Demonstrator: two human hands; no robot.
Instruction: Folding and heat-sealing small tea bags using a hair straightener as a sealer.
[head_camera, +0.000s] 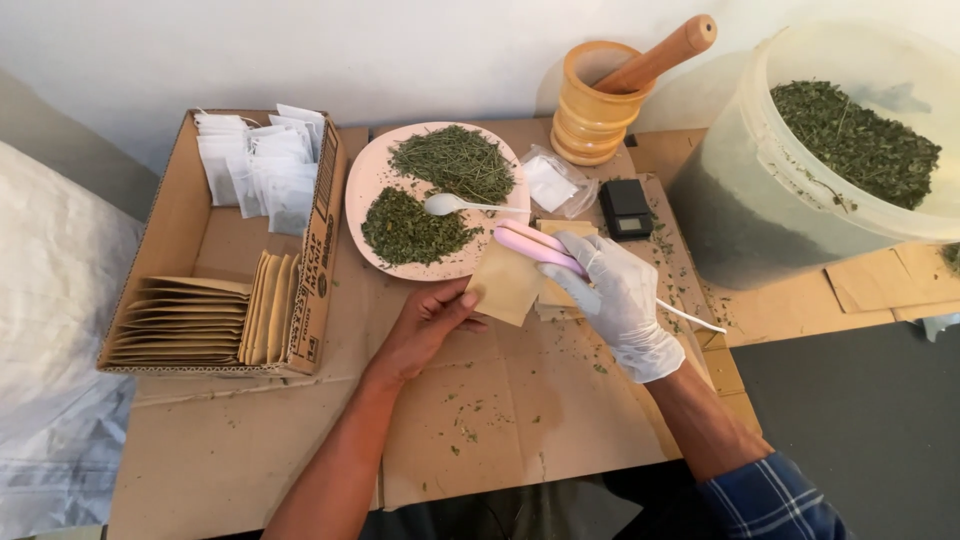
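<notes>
**Two hands on a small kraft pouch, pink sealer at its top edge**

Left hand (428, 322), bare: fingers and thumb closed on the lower left edge of a small brown paper pouch (507, 286), holding it up just off the cardboard-covered table (520, 420). The pouch sits tilted, just in front of the plate's near rim.

Right hand (622, 298), in a white glove: fingers wrapped around a pink handheld sealer (537, 247). The sealer's tip lies across the pouch's top edge, touching it. A thin white cord (695, 318) runs from the hand's far side toward the right. Under the hands, more brown pouches (552, 295) lie flat in a short stack, mostly hidden.

Around them:
- Pale pink plate (372, 180) just beyond the pouch, bearing two heaps of dried green herb, one stringy (455, 160), one finer and darker (410, 230). A white spoon (452, 204) rests between the heaps, handle pointing right.
- Open cardboard box (175, 215) at left: white filter bags (260, 160) upright at the far end, brown envelopes (190, 320) stacked at the near end, some standing on edge.
- Wooden mortar (592, 110) behind the plate, pestle (660, 55) leaning out to the right.
- Clear plastic bag (555, 180) with white contents, beside a small black pocket scale (626, 207).
- Large translucent bucket (770, 190) at right, tipped toward the camera, with dried herb (855, 140) inside.
- Herb crumbs scattered on the cardboard near the hands.
- White sack (50, 330) at far left, beside the table.
</notes>
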